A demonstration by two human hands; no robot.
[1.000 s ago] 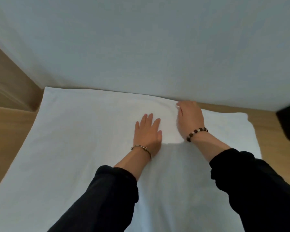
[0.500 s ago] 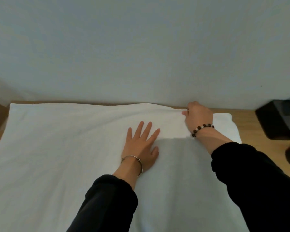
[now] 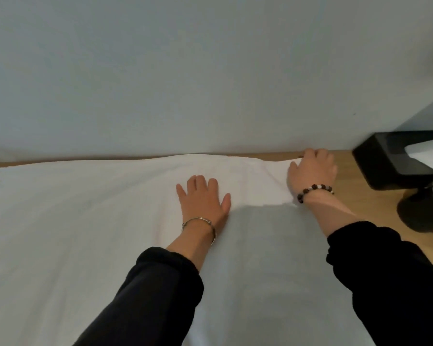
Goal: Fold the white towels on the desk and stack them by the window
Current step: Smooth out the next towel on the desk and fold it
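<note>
Light-brown wood is seen as the surface (image 3: 355, 208), almost wholly covered by a large white towel (image 3: 85, 233) that is spread flat from the near edge of the view to the foot of the wall. Nearest, two black sleeves (image 3: 145, 295) are stretched forward over the cloth. Farther on, the left hand (image 3: 203, 203), ringed at the wrist by a thin metal bangle (image 3: 200, 222), is laid palm down near the towel's middle. Its fingers (image 3: 196, 182) are straight and spread, and nothing is held.

Beyond and to the right, the right hand (image 3: 313, 171), marked by a dark-and-white bead bracelet (image 3: 315, 190), is set on the towel's far right corner. Its fingers (image 3: 318, 154) are curled over the edge as if the corner were gripped, though the fingertips are hidden. A slight ridge is raised along the far edge between the hands.

Smoothing and squaring ahead of a fold is judged to be the step in hand, as no fold can be made out. Next, the gripped corner would need to be lifted and carried across while the cloth is pinned by the left palm. Farthest, a pale grey wall (image 3: 210, 71) and a black box (image 3: 390, 158) are seen.
</note>
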